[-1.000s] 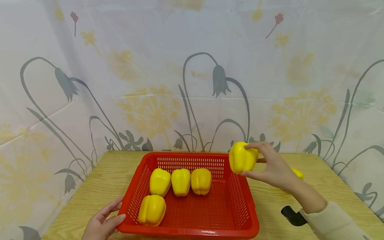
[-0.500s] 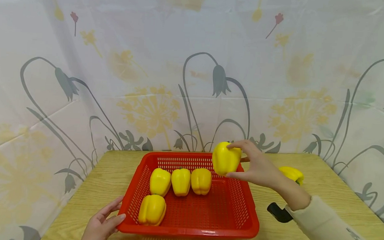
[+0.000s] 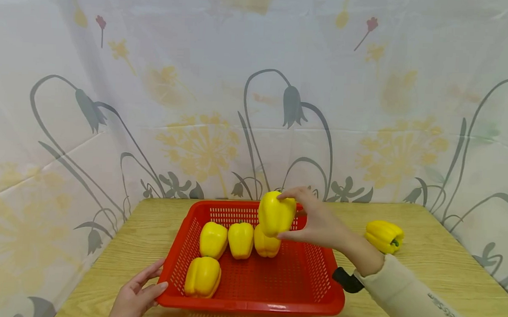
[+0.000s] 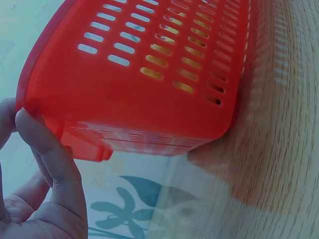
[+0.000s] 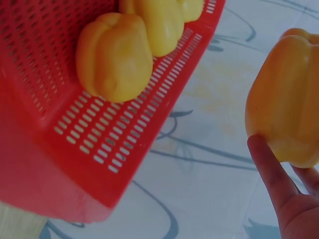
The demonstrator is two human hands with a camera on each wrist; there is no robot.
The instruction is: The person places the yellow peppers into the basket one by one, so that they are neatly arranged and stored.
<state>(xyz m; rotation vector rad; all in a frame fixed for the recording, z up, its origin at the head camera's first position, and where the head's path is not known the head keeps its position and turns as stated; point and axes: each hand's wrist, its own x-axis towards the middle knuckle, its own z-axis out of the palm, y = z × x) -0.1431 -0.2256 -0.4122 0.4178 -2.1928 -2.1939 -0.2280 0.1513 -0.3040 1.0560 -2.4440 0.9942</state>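
Observation:
My right hand (image 3: 315, 222) grips a yellow bell pepper (image 3: 276, 214) between thumb and fingers, holding it above the back of a red plastic basket (image 3: 249, 306). In the right wrist view the held pepper (image 5: 286, 99) shows at the right edge, apart from the basket wall. My left hand (image 3: 138, 292) pinches the basket's left rim, thumb on one side and fingers on the other, as the left wrist view shows close up. Several yellow peppers lie in the basket: a back row with a middle pepper (image 3: 240, 240), and a front-left pepper (image 3: 202, 277). The held pepper partly hides the row's right one.
Another yellow bell pepper (image 3: 384, 236) lies on its side on the wooden table (image 3: 418, 276), right of the basket. A black wrist device (image 3: 348, 280) sits at the right sleeve. A flower-patterned curtain (image 3: 256, 98) stands behind the table.
My right hand has carried the held pepper leftward, from over the basket's right wall to above the row inside. The pepper on the table has come into full view. The left hand stays on the rim.

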